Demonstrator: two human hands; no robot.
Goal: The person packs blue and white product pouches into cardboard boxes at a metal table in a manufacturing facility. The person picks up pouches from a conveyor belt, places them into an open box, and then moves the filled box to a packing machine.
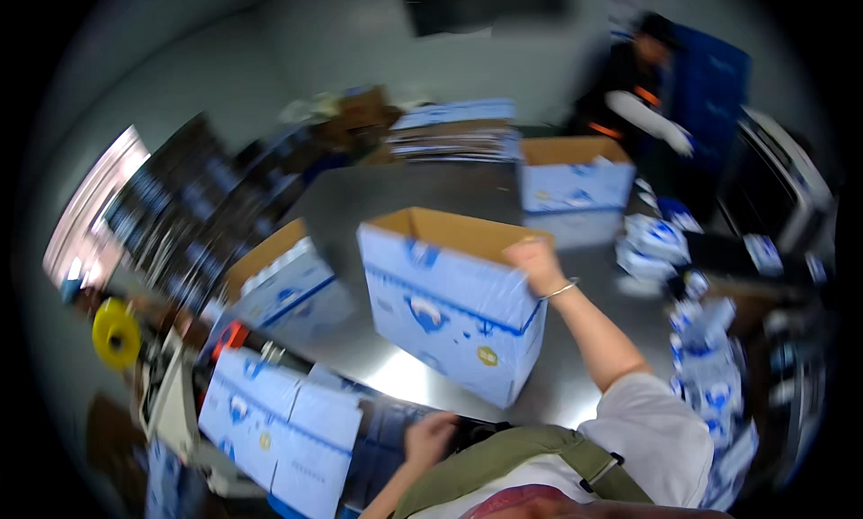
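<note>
My right hand (537, 265) is closed on the top right corner of an open cardboard box (440, 308), white and blue outside and brown inside. The box is slightly tilted over the steel table (404, 191); whether its base touches the surface, I cannot tell. My left hand (430, 438) is low, near the table's front edge and apart from that box. Blur hides how its fingers are set. Left of it lies a flat, folded carton (279, 429) with the same print.
Another open box (283, 281), filled, stands on the left, and one more (575, 191) at the far right. Flattened cartons (454, 133) are stacked at the back. White and blue packs (652, 245) line the right side. A co-worker (634, 97) stands beyond. A yellow roll (117, 333) is at left.
</note>
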